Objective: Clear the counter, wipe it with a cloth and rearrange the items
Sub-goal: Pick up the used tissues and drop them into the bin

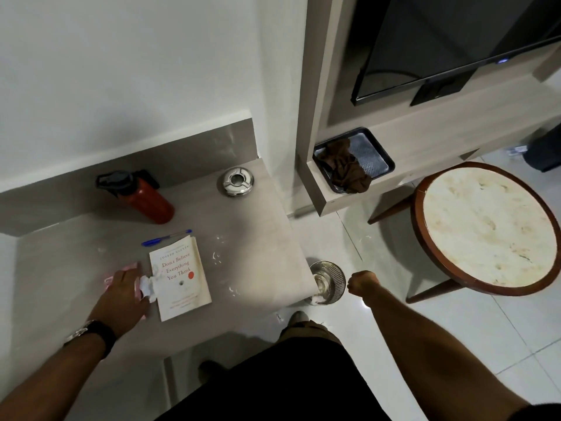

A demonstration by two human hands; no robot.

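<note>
The grey counter (258,226) carries a white book (182,278), a blue pen (166,237) just behind it, a red bottle with a black lid (142,197) lying on its side, and a metal ashtray (238,181) at the back right. My left hand (123,296) rests on the counter left of the book, fingers closed on crumpled white paper (146,287), with a pink wrapper (117,273) under it. My right hand (362,282) is a closed fist above a metal waste bin (329,282) on the floor. A brown cloth (346,168) lies in a black tray (382,153).
Small white scraps (217,258) dot the counter's right side. A round table with a pale top (485,226) stands to the right. A dark TV screen (455,41) hangs above the shelf that holds the tray. My legs are close to the counter's front edge.
</note>
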